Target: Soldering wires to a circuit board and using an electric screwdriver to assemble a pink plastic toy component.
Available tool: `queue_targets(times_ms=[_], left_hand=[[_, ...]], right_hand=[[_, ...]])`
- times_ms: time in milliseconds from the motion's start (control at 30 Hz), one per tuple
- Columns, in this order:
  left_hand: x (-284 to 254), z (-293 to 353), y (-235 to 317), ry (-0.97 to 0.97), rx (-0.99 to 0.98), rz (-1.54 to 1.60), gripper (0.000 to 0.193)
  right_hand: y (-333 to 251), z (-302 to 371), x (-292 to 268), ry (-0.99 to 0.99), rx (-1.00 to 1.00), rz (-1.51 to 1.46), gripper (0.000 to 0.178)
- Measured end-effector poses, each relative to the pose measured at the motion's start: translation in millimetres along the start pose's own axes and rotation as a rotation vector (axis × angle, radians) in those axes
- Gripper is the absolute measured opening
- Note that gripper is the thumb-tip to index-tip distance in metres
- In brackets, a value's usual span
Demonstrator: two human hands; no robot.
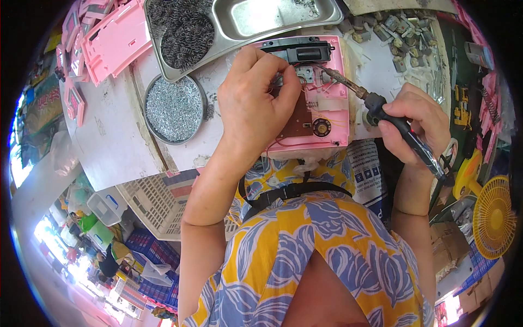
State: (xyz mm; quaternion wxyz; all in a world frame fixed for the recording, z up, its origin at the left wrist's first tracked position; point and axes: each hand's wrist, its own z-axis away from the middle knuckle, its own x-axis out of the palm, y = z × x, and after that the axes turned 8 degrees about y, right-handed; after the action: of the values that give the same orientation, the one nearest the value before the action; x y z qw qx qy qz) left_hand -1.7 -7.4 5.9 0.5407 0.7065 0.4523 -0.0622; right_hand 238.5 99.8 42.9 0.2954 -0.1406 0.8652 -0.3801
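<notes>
My right hand (pixel 417 120) is wrapped round the black handle of a soldering iron (pixel 400 120). The iron's metal tip points up and left, reaching the small parts just below a black plastic piece (pixel 308 53) at the far side of an open pink plastic housing (pixel 340 122). Over the left part of that housing, my left hand (pixel 256 90) has thumb and fingers pinched close to the black piece; what they hold is hidden. Inside the housing are a brown circuit board (pixel 299 121), thin wires and a small round speaker (pixel 321 128).
Left of the housing stands a round metal dish (pixel 204 106) of small silvery screws. A metal tray (pixel 239 35) holds dark springs behind it. Pink plastic panels (pixel 117 41) lie far left, small metal parts (pixel 400 41) far right. A yellow fan (pixel 493 218) is at right.
</notes>
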Motion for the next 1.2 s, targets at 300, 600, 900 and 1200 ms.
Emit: queue_targets(times_ms=[300, 600, 900, 1200], left_hand=[[-28, 7, 39, -0.372, 0.251, 0.123, 0.024], [-1, 9, 35, -0.538, 0.214, 0.087, 0.014], [-3, 8, 25, -0.554, -0.357, 0.416, 0.009], [-4, 11, 20, -0.585, -0.414, 0.46, 0.008]], right_hand=[[2, 40, -53, 0.229, 0.148, -0.31, 0.029], [-4, 61, -67, 0.257, 0.209, -0.327, 0.03], [-15, 33, 19, 0.178, 0.194, 0.077, 0.04], [-3, 24, 68, 0.239, 0.162, -0.037, 0.056]])
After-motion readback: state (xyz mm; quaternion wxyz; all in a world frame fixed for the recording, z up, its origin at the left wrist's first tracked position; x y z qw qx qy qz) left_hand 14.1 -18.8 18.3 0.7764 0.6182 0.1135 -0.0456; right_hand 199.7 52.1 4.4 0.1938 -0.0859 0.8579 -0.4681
